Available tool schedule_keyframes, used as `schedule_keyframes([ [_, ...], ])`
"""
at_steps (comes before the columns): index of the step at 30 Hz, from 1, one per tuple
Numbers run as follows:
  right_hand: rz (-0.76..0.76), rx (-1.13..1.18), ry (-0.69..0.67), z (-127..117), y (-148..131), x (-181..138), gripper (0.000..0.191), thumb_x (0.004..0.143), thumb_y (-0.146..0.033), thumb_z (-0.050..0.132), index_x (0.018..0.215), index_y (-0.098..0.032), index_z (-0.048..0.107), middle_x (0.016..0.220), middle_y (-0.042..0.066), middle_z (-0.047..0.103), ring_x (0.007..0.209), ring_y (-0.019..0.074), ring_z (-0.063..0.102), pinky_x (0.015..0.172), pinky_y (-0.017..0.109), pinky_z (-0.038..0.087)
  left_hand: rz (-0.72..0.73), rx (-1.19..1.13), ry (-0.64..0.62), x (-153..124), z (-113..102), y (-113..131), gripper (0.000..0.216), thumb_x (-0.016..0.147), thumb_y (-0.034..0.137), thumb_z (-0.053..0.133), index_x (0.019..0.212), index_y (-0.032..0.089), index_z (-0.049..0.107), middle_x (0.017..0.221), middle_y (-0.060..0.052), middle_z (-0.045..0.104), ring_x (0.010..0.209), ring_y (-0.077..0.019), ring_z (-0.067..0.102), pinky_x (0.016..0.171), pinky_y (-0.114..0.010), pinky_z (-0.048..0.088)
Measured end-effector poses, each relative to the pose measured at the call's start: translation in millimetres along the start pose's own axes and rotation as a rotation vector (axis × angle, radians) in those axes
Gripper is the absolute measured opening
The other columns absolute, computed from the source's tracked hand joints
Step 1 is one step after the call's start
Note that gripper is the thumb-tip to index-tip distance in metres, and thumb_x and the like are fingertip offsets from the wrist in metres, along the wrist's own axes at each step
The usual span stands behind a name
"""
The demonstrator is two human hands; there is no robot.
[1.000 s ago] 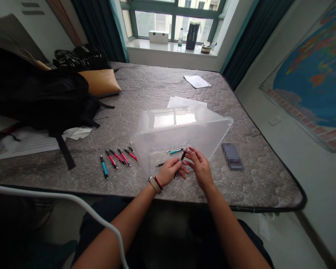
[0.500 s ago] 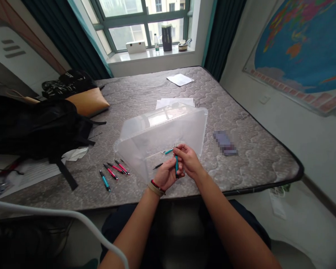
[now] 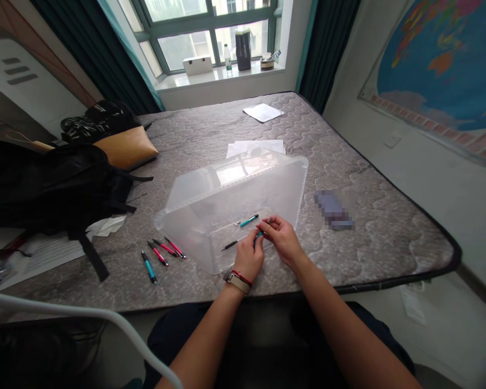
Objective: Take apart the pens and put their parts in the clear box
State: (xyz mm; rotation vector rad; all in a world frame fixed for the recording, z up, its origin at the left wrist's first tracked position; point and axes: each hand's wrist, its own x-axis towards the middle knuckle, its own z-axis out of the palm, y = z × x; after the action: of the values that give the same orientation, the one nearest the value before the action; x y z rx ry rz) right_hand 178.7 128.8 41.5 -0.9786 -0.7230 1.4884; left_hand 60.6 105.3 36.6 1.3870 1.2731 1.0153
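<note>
My left hand point(image 3: 249, 258) and my right hand point(image 3: 283, 239) meet at the open side of a clear plastic bin point(image 3: 198, 216) that lies tipped over. Between their pinched fingertips is a teal pen point(image 3: 260, 234), mostly covered by the fingers. Just beyond them lies a teal pen barrel point(image 3: 249, 220) with a black end, beside a tiny light-coloured part point(image 3: 238, 223). A slim black pen piece point(image 3: 230, 245) rests left of my left hand. To the left of the bin are a whole teal pen point(image 3: 149, 268) and several red pens point(image 3: 157, 253).
The quilted mattress point(image 3: 328, 151) carries papers point(image 3: 256, 146) behind the bin and a blurred-out flat object point(image 3: 334, 209) at right. A black backpack point(image 3: 56, 189) and a tan pouch point(image 3: 125, 148) sit at left. A white curved tube point(image 3: 117, 320) crosses the lower left.
Both hands have lowered slightly and moved a little right. The teal pen between them has gone from upright and plainly visible to mostly covered. The loose barrel shows more fully.
</note>
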Motion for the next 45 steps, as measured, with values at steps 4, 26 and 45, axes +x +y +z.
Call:
schedule_keyframes([
  [4, 0.007, 0.031, -0.107, -14.4, -6.8, -5.3, 0.036, 0.080, -0.045, 0.070, 0.107, -0.021, 0.068, 0.109, 0.008, 0.072, 0.104, 0.0220, 0.066, 0.089, 0.038, 0.053, 0.069, 0.212, 0.016, 3.5, 2.6, -1.3, 0.021, 0.092, 0.032, 0.049, 0.102, 0.020, 0.064, 0.075, -0.002, 0.060, 0.073, -0.0172, 0.055, 0.069, -0.027, 0.037],
  [26, -0.147, -0.328, 0.050, -35.0, -3.2, 5.1, 0.032, 0.069, -0.042, 0.080, 0.088, -0.018, 0.068, 0.081, 0.004, 0.071, 0.074, 0.0191, 0.067, 0.066, 0.028, 0.053, -0.043, -0.021, -0.149, -0.9, 18.0, -5.8, 0.025, 0.084, 0.041, 0.064, 0.084, 0.016, 0.065, 0.073, -0.002, 0.063, 0.063, -0.0123, 0.057, 0.060, -0.023, 0.044],
  [45, -0.022, -0.358, -0.129, -25.2, -11.8, -7.4, 0.030, 0.080, -0.044, 0.071, 0.097, -0.020, 0.070, 0.094, 0.008, 0.074, 0.082, 0.0209, 0.068, 0.072, 0.031, 0.055, -0.086, -0.031, 0.000, -13.2, 21.9, -2.7, 0.023, 0.084, 0.038, 0.061, 0.085, 0.018, 0.073, 0.065, -0.001, 0.066, 0.054, -0.0127, 0.057, 0.052, -0.024, 0.040],
])
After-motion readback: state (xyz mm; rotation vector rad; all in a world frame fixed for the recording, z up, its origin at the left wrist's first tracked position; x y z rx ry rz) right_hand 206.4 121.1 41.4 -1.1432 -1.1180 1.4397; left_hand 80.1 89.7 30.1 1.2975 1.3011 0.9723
